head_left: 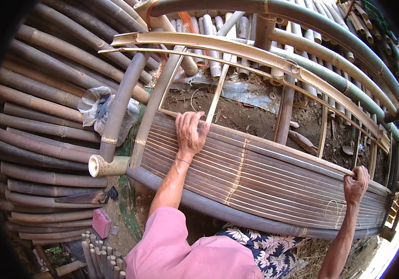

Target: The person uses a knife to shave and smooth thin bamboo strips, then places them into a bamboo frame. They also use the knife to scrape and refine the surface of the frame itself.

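A bamboo bench frame carries a seat of long dark bamboo slats [264, 176] laid side by side, with pale lines between them. My left hand [191, 136] lies over the seat's far edge toward the left end, its fingers bent over the outermost bamboo slat and the thumb against it. At the right end my right hand [356, 184] is closed round the same far-edge slat, fingers curled over the top. Beyond the seat, pale thin crosspieces [219, 93] span the open gap. A split bamboo half-pole [209, 43] rests along the frame's far side.
Dark bamboo poles [46, 89] are stacked at the left. A clear plastic bag [98, 109] sits beside the frame's left posts. Nearer lie a pink block [101, 223] and several short bamboo pieces [98, 255]. Curved bamboo rails [329, 28] rise at the far side.
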A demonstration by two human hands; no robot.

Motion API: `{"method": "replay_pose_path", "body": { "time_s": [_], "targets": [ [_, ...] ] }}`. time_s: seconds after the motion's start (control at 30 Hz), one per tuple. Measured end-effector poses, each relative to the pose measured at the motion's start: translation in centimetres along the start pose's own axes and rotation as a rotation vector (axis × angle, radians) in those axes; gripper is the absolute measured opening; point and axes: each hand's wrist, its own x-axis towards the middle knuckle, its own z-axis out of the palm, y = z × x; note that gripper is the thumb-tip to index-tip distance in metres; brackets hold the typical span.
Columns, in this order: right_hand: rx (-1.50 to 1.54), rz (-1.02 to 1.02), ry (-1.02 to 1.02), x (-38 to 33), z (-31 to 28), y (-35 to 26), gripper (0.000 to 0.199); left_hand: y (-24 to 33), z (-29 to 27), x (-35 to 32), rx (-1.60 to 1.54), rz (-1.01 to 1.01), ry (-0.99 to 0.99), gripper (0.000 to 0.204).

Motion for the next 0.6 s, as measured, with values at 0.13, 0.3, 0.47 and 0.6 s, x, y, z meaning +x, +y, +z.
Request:
{"method": "replay_pose_path", "body": {
  "time_s": [0.13,0.3,0.47,0.6],
  "targets": [
    [0.067,-0.023,-0.019,-0.4,0.1,-0.2,0.021,-0.1,-0.3,-0.8,-0.007,0.013,0.022,0.057],
    [0.135,-0.002,-0.118,0.5,-0.5,-1.3,0.029,-0.7,0.2,-0.9,-0.006,-0.025,-0.006,0.059],
    [0.211,0.054,-0.320,1.3,-0.9,-3.0,0.058,-1.7,0.1,-1.8,0.123,-0.059,-0.253,0.070],
    [0.059,0.144,-0.495,-1.5,3.5,-1.2,0.059,-3.4,-2.1,-1.3,0.162,-0.011,-0.334,0.064]
  ]
}}
